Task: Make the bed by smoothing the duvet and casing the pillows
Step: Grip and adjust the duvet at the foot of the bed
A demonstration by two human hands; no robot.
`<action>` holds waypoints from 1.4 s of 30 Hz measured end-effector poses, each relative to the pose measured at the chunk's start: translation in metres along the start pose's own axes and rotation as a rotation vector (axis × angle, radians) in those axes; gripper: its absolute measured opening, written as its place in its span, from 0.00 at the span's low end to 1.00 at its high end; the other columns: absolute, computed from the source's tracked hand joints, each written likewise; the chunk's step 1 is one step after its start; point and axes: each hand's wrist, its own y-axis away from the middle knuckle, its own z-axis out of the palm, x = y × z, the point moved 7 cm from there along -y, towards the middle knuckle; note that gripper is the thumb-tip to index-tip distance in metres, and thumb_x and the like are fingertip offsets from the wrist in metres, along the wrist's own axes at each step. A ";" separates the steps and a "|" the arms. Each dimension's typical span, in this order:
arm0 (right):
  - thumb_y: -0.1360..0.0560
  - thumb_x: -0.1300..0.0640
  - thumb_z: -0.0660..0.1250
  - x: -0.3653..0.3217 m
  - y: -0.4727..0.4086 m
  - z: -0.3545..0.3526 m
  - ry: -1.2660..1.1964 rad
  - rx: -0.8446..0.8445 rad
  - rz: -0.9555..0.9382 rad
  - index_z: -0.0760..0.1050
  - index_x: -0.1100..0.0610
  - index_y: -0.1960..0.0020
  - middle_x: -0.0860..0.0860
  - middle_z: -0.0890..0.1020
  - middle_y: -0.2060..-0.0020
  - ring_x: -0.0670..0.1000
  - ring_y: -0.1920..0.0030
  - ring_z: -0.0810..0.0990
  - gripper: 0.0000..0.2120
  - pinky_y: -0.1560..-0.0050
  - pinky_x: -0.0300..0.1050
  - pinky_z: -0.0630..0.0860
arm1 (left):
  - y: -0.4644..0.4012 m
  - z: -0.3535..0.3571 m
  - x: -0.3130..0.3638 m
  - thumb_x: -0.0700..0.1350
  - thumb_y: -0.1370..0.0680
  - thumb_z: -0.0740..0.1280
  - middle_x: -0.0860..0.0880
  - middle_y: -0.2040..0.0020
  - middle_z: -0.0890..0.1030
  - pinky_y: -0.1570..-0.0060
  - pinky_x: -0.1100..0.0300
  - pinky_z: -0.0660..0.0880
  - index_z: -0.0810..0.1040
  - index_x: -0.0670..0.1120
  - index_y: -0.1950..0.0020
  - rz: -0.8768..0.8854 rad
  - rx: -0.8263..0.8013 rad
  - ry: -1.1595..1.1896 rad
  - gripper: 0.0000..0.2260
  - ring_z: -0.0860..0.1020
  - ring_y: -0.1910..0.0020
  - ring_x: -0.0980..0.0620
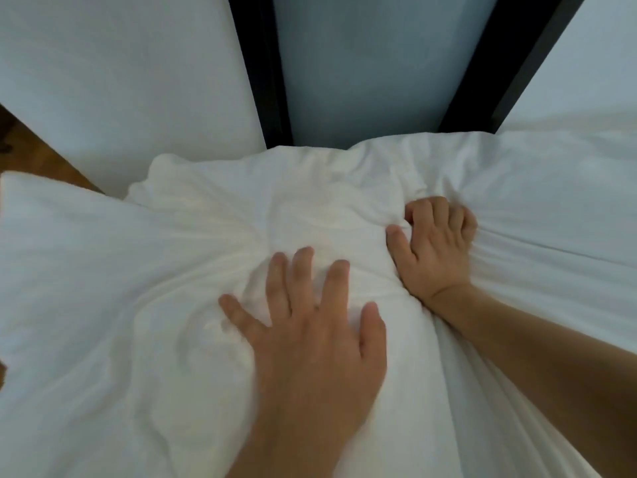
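- Two hands on the white pillow (275, 215), which lies bunched and creased across the bed, below the dark headboard frame (262, 63).
- My left hand (310, 332): fingers spread wide, palm pressed flat into the fabric, gripping nothing.
- My right hand (436, 243): fingers curled tight, clutching a fold of the pillow's cloth.
- White duvet (551, 188) lies just beside, at right.

Pale panels (372, 63) are divided by dark frame bars (262, 63), and wooden floor (41, 157) is seen at left.
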 end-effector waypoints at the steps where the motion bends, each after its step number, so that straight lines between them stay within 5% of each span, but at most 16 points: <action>1: 0.27 0.43 0.53 0.002 0.000 0.000 -0.006 0.008 0.001 0.68 0.54 0.52 0.50 0.68 0.55 0.55 0.51 0.68 0.15 0.38 0.53 0.58 | 0.001 0.018 0.001 0.62 0.26 0.54 0.47 0.24 0.64 0.37 0.21 0.48 0.69 0.57 0.28 0.025 -0.037 -0.072 0.27 0.58 0.24 0.42; 8: 0.28 0.43 0.57 0.003 -0.007 -0.009 -0.080 -0.055 0.078 0.69 0.52 0.53 0.48 0.70 0.54 0.52 0.49 0.67 0.13 0.38 0.49 0.56 | -0.035 0.051 -0.003 0.63 0.23 0.49 0.48 0.20 0.53 0.39 0.20 0.42 0.56 0.60 0.23 -0.106 0.053 -0.136 0.28 0.48 0.22 0.42; 13: 0.25 0.54 0.64 0.008 0.004 -0.054 -0.831 -0.393 0.409 0.77 0.51 0.50 0.43 0.76 0.55 0.47 0.50 0.74 0.05 0.46 0.43 0.71 | -0.032 0.053 -0.004 0.63 0.22 0.43 0.49 0.20 0.52 0.39 0.20 0.41 0.51 0.61 0.22 -0.108 0.053 -0.195 0.28 0.47 0.22 0.43; 15: 0.23 0.53 0.62 0.006 0.029 -0.094 -0.657 -0.515 0.285 0.75 0.50 0.39 0.45 0.75 0.43 0.48 0.42 0.73 0.13 0.42 0.43 0.69 | -0.032 0.051 -0.003 0.63 0.22 0.41 0.49 0.20 0.52 0.40 0.20 0.42 0.49 0.61 0.22 -0.102 0.044 -0.233 0.28 0.47 0.22 0.43; 18: 0.23 0.42 0.58 0.016 0.097 -0.151 -0.175 -0.638 0.042 0.63 0.44 0.28 0.46 0.62 0.27 0.50 0.26 0.58 0.24 0.25 0.50 0.50 | -0.030 0.049 -0.003 0.65 0.23 0.36 0.50 0.20 0.49 0.40 0.20 0.41 0.45 0.63 0.22 -0.106 0.006 -0.290 0.28 0.45 0.22 0.43; 22: 0.31 0.25 0.45 0.047 0.208 -0.177 0.104 -0.878 -0.017 0.38 0.38 0.24 0.45 0.38 0.23 0.48 0.24 0.34 0.40 0.27 0.61 0.31 | -0.023 0.037 0.003 0.66 0.23 0.36 0.51 0.20 0.46 0.38 0.21 0.41 0.42 0.61 0.22 -0.137 -0.124 -0.321 0.30 0.43 0.22 0.42; 24: 0.34 0.22 0.39 0.062 0.233 -0.171 0.167 -0.830 -0.048 0.32 0.37 0.25 0.46 0.32 0.24 0.48 0.25 0.28 0.42 0.28 0.59 0.29 | -0.009 0.026 0.013 0.63 0.21 0.41 0.50 0.20 0.47 0.34 0.25 0.43 0.45 0.56 0.21 -0.195 -0.180 -0.190 0.29 0.45 0.22 0.40; 26: 0.33 0.23 0.35 0.073 0.237 -0.164 0.141 -0.734 -0.047 0.34 0.36 0.25 0.45 0.33 0.24 0.47 0.25 0.29 0.40 0.28 0.58 0.29 | 0.028 0.009 0.039 0.58 0.19 0.47 0.47 0.21 0.52 0.30 0.30 0.48 0.54 0.50 0.22 -0.196 -0.203 -0.027 0.27 0.50 0.23 0.40; 28: 0.31 0.25 0.35 0.077 0.235 -0.157 0.132 -0.668 -0.051 0.36 0.35 0.25 0.44 0.36 0.23 0.46 0.25 0.31 0.37 0.27 0.58 0.30 | 0.093 -0.006 0.077 0.57 0.20 0.51 0.48 0.22 0.55 0.29 0.34 0.51 0.57 0.49 0.23 -0.017 -0.246 -0.017 0.26 0.53 0.24 0.43; 30: 0.29 0.26 0.37 0.079 0.235 -0.153 0.137 -0.621 -0.078 0.38 0.35 0.24 0.44 0.38 0.23 0.46 0.24 0.34 0.35 0.27 0.56 0.30 | 0.186 -0.007 0.114 0.61 0.22 0.52 0.50 0.20 0.52 0.30 0.30 0.49 0.53 0.53 0.22 0.223 -0.277 -0.074 0.30 0.50 0.22 0.44; 32: 0.27 0.27 0.38 0.082 0.236 -0.155 0.137 -0.585 -0.091 0.41 0.36 0.24 0.44 0.40 0.22 0.46 0.23 0.36 0.34 0.27 0.55 0.31 | 0.268 -0.004 0.127 0.64 0.26 0.55 0.48 0.21 0.59 0.36 0.23 0.50 0.64 0.57 0.24 0.367 -0.234 -0.096 0.30 0.56 0.23 0.40; 34: 0.26 0.30 0.39 0.081 0.237 -0.161 0.130 -0.567 -0.079 0.43 0.37 0.23 0.44 0.43 0.22 0.46 0.23 0.39 0.32 0.26 0.53 0.32 | 0.300 0.018 0.121 0.66 0.26 0.56 0.46 0.22 0.61 0.38 0.21 0.50 0.67 0.57 0.25 0.390 -0.269 -0.098 0.30 0.57 0.23 0.39; 42: 0.21 0.35 0.47 0.059 0.336 -0.241 -0.016 -0.750 0.167 0.43 0.46 0.21 0.43 0.43 0.22 0.45 0.23 0.41 0.33 0.24 0.50 0.39 | 0.266 0.037 0.121 0.63 0.24 0.47 0.49 0.20 0.50 0.37 0.22 0.42 0.51 0.59 0.21 0.271 -0.135 -0.143 0.31 0.45 0.21 0.45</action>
